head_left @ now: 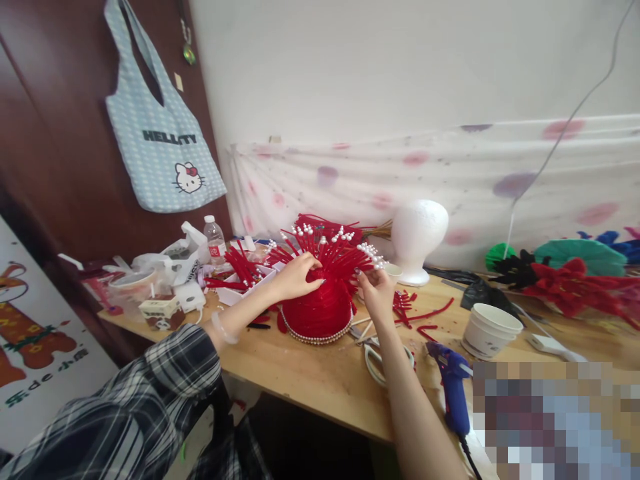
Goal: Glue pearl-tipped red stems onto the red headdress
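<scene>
A red headdress [320, 310] stands on the wooden table, with a row of beads round its lower edge and red stems tipped with white pearls fanning out from its top. My left hand [299, 277] is at the top of its dome, thumb and fingers apart and curved, touching the red material. At the right side of the fan, my right hand [375, 288] has its fingers pinched at the stem ends near a white pearl cluster [371, 256]. What exactly sits between those fingertips is too small to make out.
Scissors [375, 363] and a blue glue gun [453, 387] lie right of the headdress. A white foam head [419, 237] stands behind, a paper cup [490, 331] at right. Left are a bottle [214, 241], a small carton [161, 312] and a box of red stems [243, 293].
</scene>
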Available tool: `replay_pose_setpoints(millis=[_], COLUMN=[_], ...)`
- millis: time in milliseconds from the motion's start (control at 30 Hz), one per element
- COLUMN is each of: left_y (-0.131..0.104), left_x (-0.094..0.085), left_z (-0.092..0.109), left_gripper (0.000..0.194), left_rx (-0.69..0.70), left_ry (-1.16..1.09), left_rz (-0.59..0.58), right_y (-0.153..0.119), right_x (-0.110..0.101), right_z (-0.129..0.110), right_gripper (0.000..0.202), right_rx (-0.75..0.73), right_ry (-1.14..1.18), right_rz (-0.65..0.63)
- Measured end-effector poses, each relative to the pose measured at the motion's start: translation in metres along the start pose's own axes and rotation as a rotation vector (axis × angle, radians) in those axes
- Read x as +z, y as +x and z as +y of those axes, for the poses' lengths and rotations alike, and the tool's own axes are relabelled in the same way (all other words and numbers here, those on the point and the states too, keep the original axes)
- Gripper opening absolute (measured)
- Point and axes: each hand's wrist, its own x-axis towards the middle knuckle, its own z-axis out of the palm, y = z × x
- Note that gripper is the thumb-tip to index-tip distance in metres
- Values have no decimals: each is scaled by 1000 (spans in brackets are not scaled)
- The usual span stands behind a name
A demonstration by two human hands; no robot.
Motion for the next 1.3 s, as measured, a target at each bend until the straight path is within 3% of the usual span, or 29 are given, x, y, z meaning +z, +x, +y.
replay_pose_setpoints(millis=[800, 933, 1300], left_y=[38, 34, 2], left_x=[-15, -15, -3], left_z=[-12, -13, -17], left_gripper=[34, 31, 22], left_rx=[-102, -94, -97], left_ry=[-112, -164, -336], left_rz=[-250, -215, 39], right_y=[-1, 1, -2], right_x=[1, -1, 0], right_z=[-4, -1, -3], right_gripper=[25, 24, 25], right_rx=[-8, -12, -18], right_ry=[-25, -44, -58], right_rz=[11, 6, 0])
